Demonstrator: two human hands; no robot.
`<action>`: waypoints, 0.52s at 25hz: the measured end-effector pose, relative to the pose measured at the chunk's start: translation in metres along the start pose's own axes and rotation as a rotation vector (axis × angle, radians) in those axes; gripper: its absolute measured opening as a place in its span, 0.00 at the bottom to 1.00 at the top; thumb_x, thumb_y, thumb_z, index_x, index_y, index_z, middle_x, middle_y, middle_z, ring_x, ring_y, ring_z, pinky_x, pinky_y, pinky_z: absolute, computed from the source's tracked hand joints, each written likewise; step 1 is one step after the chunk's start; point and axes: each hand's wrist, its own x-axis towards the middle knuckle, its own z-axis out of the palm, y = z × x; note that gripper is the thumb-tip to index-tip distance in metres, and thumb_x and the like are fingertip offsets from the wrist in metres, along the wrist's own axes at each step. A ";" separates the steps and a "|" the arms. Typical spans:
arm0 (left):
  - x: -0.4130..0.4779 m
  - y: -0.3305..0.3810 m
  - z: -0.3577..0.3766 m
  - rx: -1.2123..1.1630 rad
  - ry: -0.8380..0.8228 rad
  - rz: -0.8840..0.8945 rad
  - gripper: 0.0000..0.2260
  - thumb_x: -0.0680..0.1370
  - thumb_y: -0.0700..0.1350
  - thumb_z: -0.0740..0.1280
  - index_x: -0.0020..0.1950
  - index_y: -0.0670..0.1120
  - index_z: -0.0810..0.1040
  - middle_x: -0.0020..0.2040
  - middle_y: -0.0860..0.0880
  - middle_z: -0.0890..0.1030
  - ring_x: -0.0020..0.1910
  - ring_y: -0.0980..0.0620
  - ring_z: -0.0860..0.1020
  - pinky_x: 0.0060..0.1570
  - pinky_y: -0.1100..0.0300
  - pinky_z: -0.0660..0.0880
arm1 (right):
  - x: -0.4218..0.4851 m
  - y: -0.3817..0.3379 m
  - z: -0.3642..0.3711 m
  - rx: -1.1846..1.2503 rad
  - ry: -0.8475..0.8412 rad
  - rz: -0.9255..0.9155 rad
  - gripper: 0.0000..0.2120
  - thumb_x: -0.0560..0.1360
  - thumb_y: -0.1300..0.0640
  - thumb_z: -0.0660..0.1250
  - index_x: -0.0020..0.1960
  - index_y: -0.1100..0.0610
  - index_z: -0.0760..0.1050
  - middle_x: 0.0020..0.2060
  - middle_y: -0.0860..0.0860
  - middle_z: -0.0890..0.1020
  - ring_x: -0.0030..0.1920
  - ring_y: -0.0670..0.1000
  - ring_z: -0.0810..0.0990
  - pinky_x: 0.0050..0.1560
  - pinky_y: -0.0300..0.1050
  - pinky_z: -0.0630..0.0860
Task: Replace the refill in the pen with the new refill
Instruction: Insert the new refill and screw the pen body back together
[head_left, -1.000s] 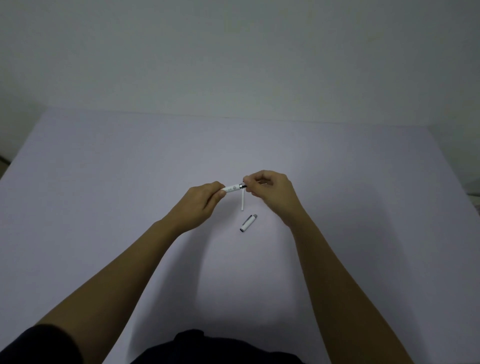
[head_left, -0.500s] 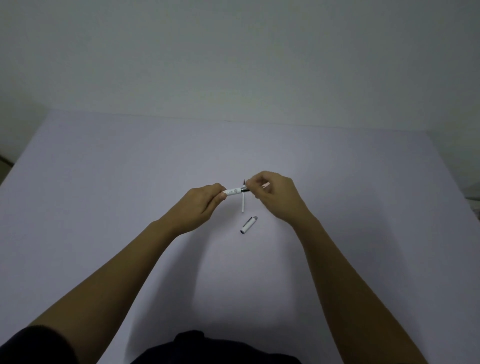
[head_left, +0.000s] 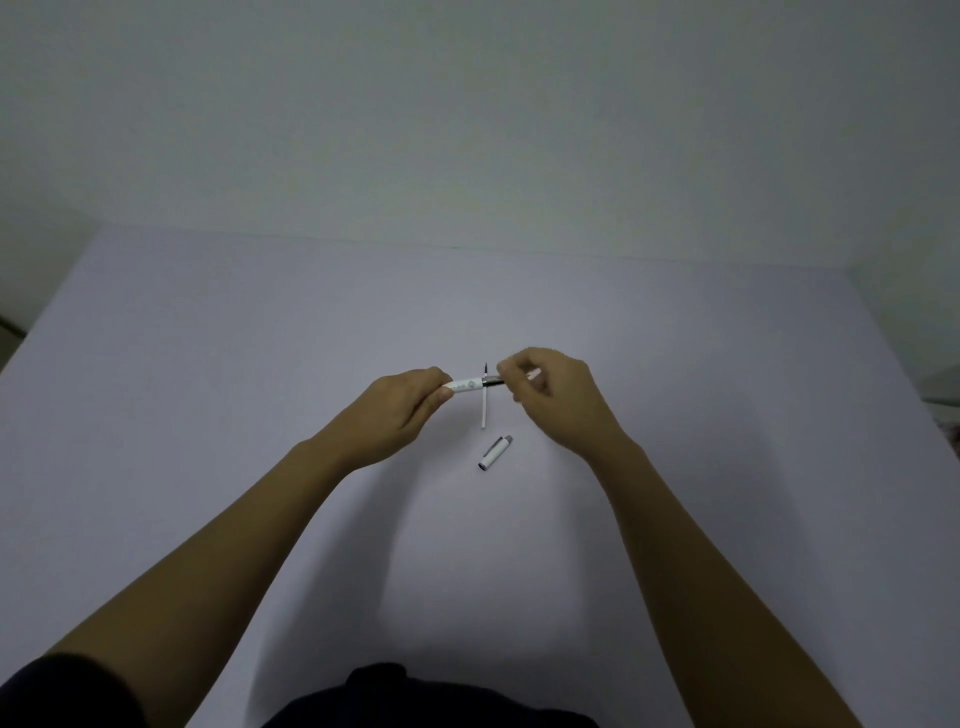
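A white pen barrel (head_left: 466, 386) lies level between my two hands above the table. My left hand (head_left: 400, 415) grips its left end. My right hand (head_left: 550, 397) pinches the pen's front section, where a dark metal ring (head_left: 492, 383) shows at the joint. A thin white refill (head_left: 484, 402) lies on the table just behind the barrel, pointing away from me with its dark tip far. The white pen cap (head_left: 495, 453) rests on the table below the hands.
The pale lilac table (head_left: 208, 389) fills the view, with a grey wall behind its far edge. My dark clothing (head_left: 431, 699) shows at the bottom edge.
A dark gap with the metal ring has appeared between the barrel and my right fingers. My right hand has shifted slightly to the right. The cap and the loose refill have stayed put.
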 end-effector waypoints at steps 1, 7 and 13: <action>0.000 0.000 -0.001 0.007 0.000 -0.010 0.14 0.79 0.54 0.50 0.47 0.48 0.71 0.33 0.57 0.69 0.33 0.57 0.70 0.35 0.70 0.66 | -0.001 0.000 -0.001 0.068 -0.010 -0.018 0.03 0.74 0.50 0.66 0.45 0.49 0.75 0.36 0.45 0.81 0.37 0.43 0.81 0.39 0.33 0.76; -0.001 0.003 -0.001 0.021 -0.011 -0.009 0.15 0.79 0.54 0.50 0.47 0.47 0.71 0.35 0.53 0.71 0.32 0.56 0.69 0.33 0.68 0.65 | -0.001 -0.002 -0.007 -0.030 -0.050 -0.105 0.06 0.75 0.54 0.65 0.41 0.53 0.79 0.33 0.49 0.83 0.35 0.46 0.82 0.38 0.38 0.77; 0.001 0.008 -0.003 0.019 -0.009 -0.009 0.12 0.80 0.50 0.52 0.47 0.46 0.71 0.35 0.53 0.71 0.32 0.57 0.70 0.32 0.66 0.64 | -0.004 -0.004 -0.006 0.022 -0.089 -0.126 0.05 0.73 0.51 0.67 0.48 0.49 0.74 0.39 0.45 0.79 0.40 0.41 0.80 0.45 0.34 0.77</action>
